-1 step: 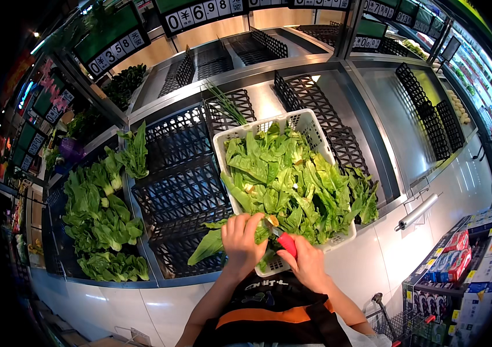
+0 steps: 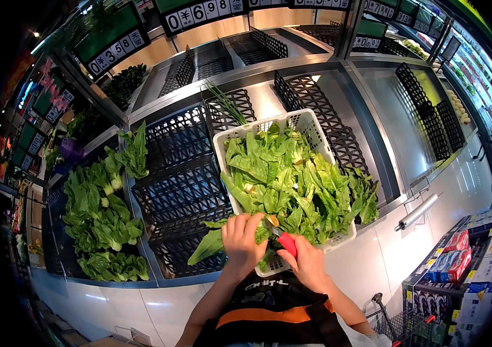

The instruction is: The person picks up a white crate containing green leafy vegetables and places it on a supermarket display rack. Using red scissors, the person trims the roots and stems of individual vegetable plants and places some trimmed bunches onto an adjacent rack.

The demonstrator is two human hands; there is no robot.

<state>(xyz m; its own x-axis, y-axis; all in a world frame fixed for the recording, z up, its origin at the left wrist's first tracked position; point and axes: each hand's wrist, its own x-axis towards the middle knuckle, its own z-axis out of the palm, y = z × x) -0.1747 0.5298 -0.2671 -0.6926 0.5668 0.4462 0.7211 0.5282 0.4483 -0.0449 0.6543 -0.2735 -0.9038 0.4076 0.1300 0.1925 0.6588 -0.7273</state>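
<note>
1. at the far left, big green leafy bunches (image 2: 101,217) lie in a dark tray. one loose bunch (image 2: 136,155) lies at that tray's top right edge.
2. next come black crates (image 2: 182,191) with lots of holes, set in the stand.
3. low in the middle is a lettuce (image 2: 205,248). its leaves poke out to the left, over the crates, and its brownish stem end points up to the right.
4. some long thin green stalks (image 2: 227,105) lie behind the basket.
5. the left hand (image 2: 243,243) is curled around the lettuce, holding it at the near edge of the basket.
6. the white basket (image 2: 312,130) is heaped with green leaves (image 2: 275,168).
7. the knife (image 2: 287,245) has a red handle. its blade is right by the stem end; i cannot tell if they touch.
8. the right hand (image 2: 306,265) is wrapped around the red handle.
9. darker leaves (image 2: 366,199) sit just right of the basket.
10. farther right, a roll of bags (image 2: 416,213) hangs on the front of the stand.
11. at the far right, boxes and packs (image 2: 451,266) are piled up.
</note>
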